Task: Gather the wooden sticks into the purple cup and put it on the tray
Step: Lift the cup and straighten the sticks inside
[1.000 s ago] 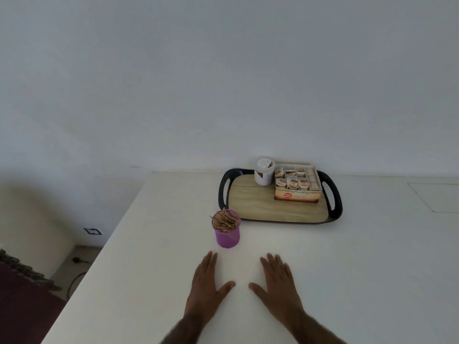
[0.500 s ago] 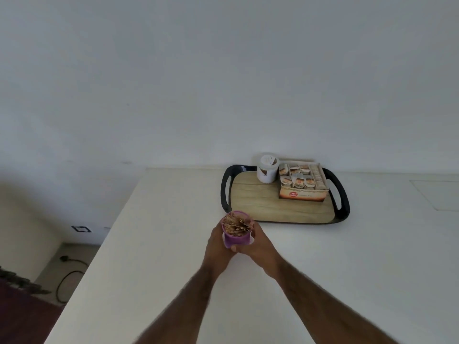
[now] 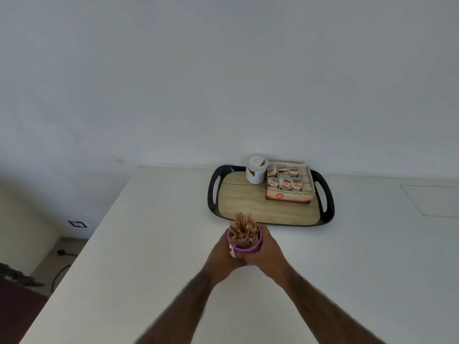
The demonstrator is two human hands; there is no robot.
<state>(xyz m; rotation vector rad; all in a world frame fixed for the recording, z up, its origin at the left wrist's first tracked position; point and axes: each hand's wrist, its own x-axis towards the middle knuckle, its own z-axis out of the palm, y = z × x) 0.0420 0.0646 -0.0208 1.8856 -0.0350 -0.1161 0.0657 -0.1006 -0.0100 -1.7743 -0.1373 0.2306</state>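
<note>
Cupping the small purple plastic cup point(image 3: 245, 244) of thin wooden sticks point(image 3: 242, 228) upright between them, the left hand point(image 3: 222, 254) and right hand point(image 3: 267, 254) clasp it together just short of the black-rimmed wood-look tray point(image 3: 248, 202), straight ahead on the white desk point(image 3: 149, 244).

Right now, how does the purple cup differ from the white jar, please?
The purple cup is gripped by left hand and right hand short of the tray; the white jar stands on it. The cup is open, full of wooden sticks; the jar is lidded. Both are round.
</note>
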